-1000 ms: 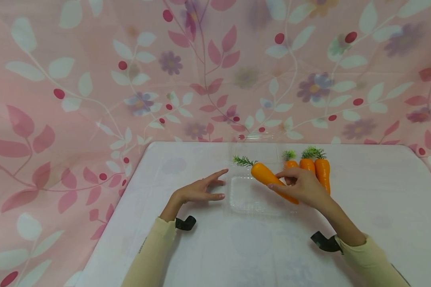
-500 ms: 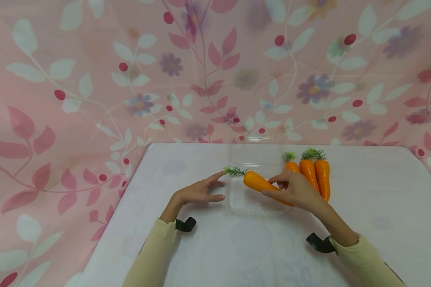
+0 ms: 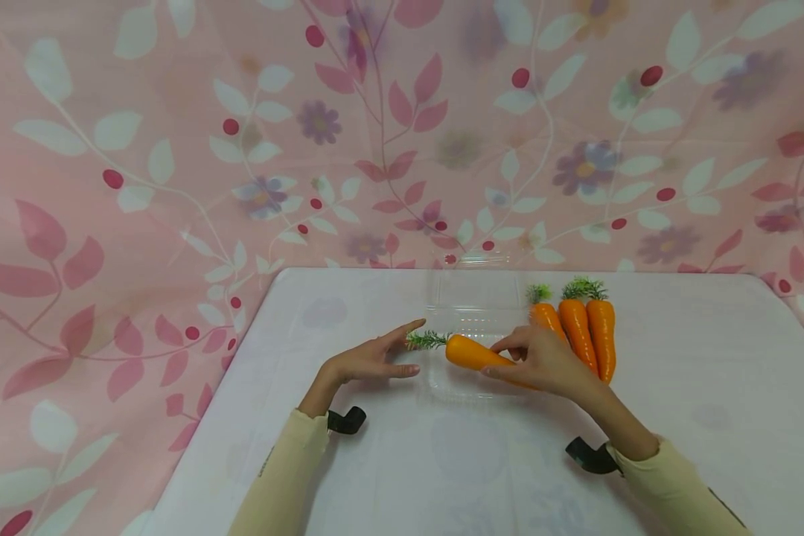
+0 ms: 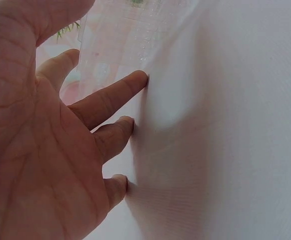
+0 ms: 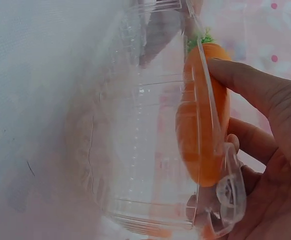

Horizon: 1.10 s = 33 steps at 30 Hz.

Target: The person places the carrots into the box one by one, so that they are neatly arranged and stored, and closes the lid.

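Here the right hand has its grip clamped on a carrot, held over the clear box just in front of it. The left hand rests on the desk beside the box, fingers apart. Three carrots lie just beyond the right hand.

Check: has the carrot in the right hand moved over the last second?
Yes. The held carrot went left and down, away from the three carrots lying on the table.
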Tool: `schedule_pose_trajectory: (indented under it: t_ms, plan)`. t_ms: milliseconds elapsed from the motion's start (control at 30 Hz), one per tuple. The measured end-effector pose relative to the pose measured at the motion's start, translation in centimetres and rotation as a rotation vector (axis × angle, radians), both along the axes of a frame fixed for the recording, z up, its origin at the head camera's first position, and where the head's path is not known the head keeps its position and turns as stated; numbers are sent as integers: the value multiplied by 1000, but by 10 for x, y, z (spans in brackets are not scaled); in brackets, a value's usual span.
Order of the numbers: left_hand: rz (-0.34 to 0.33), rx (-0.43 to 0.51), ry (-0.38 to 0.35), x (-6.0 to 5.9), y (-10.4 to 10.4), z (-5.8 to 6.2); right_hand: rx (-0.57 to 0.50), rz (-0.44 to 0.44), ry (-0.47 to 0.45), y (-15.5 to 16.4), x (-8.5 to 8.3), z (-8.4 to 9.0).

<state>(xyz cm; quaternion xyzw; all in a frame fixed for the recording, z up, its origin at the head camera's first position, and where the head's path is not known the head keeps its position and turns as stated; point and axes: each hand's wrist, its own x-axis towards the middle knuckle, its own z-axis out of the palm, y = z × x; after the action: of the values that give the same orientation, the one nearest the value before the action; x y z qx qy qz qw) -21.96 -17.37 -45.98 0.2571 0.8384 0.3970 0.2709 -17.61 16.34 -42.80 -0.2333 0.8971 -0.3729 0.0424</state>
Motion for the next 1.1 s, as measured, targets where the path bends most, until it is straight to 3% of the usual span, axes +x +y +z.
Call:
schedule_pose_trajectory:
  t_ms: [767,1100]
  plan:
    - [-4,-12,16,2,1,0,125,46,-59,-4,5,-7]
    - [-21,5,16,1,1,0,136,120,-94,-6,4,-7]
